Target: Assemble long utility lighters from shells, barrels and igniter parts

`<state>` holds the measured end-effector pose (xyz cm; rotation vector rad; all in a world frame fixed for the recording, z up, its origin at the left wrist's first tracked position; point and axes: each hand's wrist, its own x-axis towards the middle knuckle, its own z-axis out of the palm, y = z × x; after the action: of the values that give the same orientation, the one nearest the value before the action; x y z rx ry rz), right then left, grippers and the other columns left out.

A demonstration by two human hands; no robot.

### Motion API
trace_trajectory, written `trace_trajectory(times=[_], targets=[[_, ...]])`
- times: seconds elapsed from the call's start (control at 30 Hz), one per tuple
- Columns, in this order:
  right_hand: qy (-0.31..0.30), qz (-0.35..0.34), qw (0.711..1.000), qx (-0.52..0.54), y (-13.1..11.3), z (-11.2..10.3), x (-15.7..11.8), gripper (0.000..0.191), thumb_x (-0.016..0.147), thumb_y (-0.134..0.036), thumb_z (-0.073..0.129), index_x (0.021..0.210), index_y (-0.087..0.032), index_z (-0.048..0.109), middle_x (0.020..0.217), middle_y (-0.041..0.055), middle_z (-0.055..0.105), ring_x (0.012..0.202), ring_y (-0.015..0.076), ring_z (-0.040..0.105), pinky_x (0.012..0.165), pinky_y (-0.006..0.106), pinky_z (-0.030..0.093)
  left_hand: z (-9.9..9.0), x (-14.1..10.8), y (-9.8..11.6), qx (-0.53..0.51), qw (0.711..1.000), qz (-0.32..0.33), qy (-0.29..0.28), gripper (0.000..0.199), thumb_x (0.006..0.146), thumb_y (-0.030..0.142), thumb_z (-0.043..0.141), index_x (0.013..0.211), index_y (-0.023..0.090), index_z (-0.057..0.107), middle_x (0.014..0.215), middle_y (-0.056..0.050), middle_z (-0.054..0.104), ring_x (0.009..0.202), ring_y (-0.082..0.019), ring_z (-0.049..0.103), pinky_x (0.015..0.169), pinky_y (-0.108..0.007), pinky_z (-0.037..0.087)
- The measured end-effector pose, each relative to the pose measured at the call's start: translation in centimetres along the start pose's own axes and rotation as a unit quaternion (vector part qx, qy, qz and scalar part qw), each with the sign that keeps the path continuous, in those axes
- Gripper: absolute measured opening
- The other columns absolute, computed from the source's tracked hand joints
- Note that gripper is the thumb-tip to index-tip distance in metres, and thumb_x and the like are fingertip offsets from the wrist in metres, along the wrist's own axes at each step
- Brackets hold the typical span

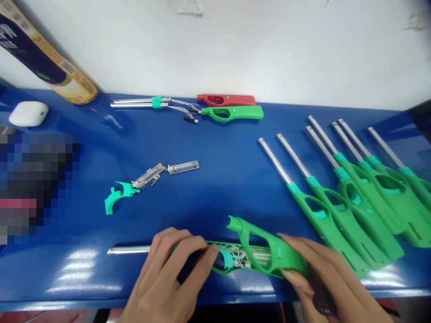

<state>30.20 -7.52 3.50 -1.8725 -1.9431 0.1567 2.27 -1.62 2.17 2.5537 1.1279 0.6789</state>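
Note:
Near the table's front edge, my left hand is closed on an opened gas lighter, its metal tube pointing left. White wires, a teal trigger and a clear fuel tank show inside this lower half. My right hand grips a green casing half by its wide end, tilted over the open lighter and partly covering it. Something dark and rounded sits under my right palm; I cannot make out what it is.
Several assembled green lighters lie at the right. Loose tanks and teal trigger parts lie left of centre. Wired metal tubes, a red casing and a green casing line the wall. A can and white case stand left.

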Motion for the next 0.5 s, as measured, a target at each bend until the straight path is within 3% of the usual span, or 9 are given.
trace_trajectory(times=[0.07, 0.13, 0.27, 0.5], targets=[[-0.001, -0.040, 0.999, -0.019, 0.3, 0.0, 0.0, 0.032, 0.106, -0.041, 0.056, 0.134, -0.031, 0.066, 0.117, 0.0020, 0.078, 0.096, 0.0175, 0.078, 0.074, 0.024, 0.058, -0.2, 0.2, 0.3, 0.022, 1.000, 0.008, -0.009, 0.038, 0.100, 0.002, 0.049, 0.127, 0.015, 0.072, 0.113, -0.011, 0.067, 0.109, -0.028, 0.055, 0.102, -0.048, 0.044], [0.003, -0.038, 0.999, -0.033, 0.2, 0.0, -0.1, 0.031, 0.106, -0.041, 0.056, 0.134, -0.031, 0.067, 0.118, 0.0011, 0.078, 0.097, 0.0169, 0.079, 0.065, 0.023, 0.057, -0.7, 0.6, 0.7, 0.048, 0.999, 0.017, -0.019, 0.037, 0.101, 0.005, 0.047, 0.125, 0.015, 0.072, 0.111, -0.011, 0.071, 0.107, -0.028, 0.058, 0.102, -0.048, 0.043], [0.019, 0.018, 0.999, -0.031, -0.5, 0.2, -0.6, 0.027, 0.108, -0.041, 0.055, 0.130, -0.032, 0.068, 0.120, -0.0012, 0.077, 0.100, 0.0160, 0.078, 0.067, 0.023, 0.057, -1.4, 1.8, 1.1, 0.080, 0.995, 0.048, -0.024, 0.036, 0.104, 0.007, 0.042, 0.121, 0.016, 0.073, 0.105, -0.008, 0.075, 0.101, -0.025, 0.062, 0.100, -0.043, 0.044], [0.038, -0.019, 0.999, -0.035, 0.1, -0.1, -1.2, 0.028, 0.107, -0.041, 0.058, 0.130, -0.029, 0.069, 0.119, 0.0005, 0.077, 0.098, 0.0149, 0.079, 0.065, 0.020, 0.058, -1.6, 2.9, 1.3, 0.053, 0.996, 0.075, -0.010, 0.043, 0.111, 0.007, 0.029, 0.115, 0.008, 0.071, 0.097, -0.008, 0.074, 0.098, -0.023, 0.060, 0.098, -0.041, 0.039]])
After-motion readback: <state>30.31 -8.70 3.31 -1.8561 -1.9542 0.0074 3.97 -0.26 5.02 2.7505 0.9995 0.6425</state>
